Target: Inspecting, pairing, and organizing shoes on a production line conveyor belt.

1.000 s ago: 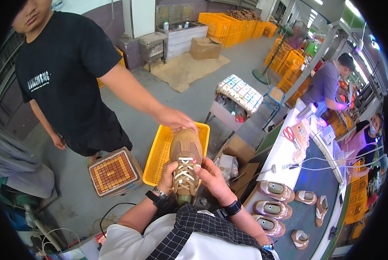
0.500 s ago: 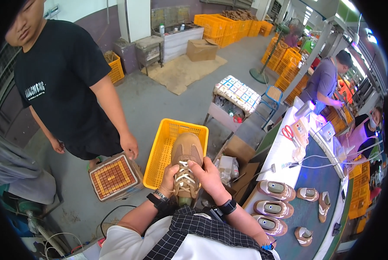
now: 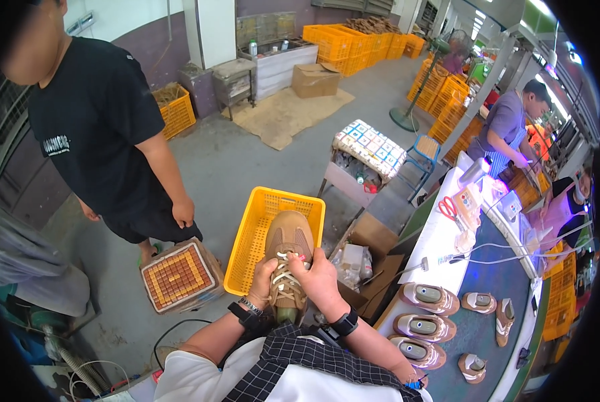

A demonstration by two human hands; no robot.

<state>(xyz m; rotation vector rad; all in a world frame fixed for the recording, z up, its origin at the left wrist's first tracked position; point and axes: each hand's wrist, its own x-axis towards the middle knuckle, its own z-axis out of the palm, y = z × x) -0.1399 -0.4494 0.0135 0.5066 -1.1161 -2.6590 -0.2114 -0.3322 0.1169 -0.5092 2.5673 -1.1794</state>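
A tan sneaker (image 3: 289, 229) with white laces (image 3: 287, 283) is held in front of my body, toe pointing away. A greenish form (image 3: 286, 313) fills its opening. My left hand (image 3: 262, 280) grips the shoe's left side, its thumb on the lacing. From the right side, my right hand (image 3: 319, 280) grips it too, its thumb pressed on the upper laces; its other fingers are mostly hidden. Beyond and below the shoe stands a yellow plastic crate (image 3: 246, 234).
On the right, several tan shoes (image 3: 431, 299) rest on the green conveyor (image 3: 477, 268), beside a white shelf with red scissors (image 3: 446, 208). A person in black (image 3: 99, 127) stands at left behind a box with a checkered top (image 3: 181, 277). An open carton (image 3: 373, 234) stands right of the crate.
My right thumb has shifted slightly on the upper laces; both hands keep their grip on the sneaker. The person at left has moved a little, their near hand now further left.
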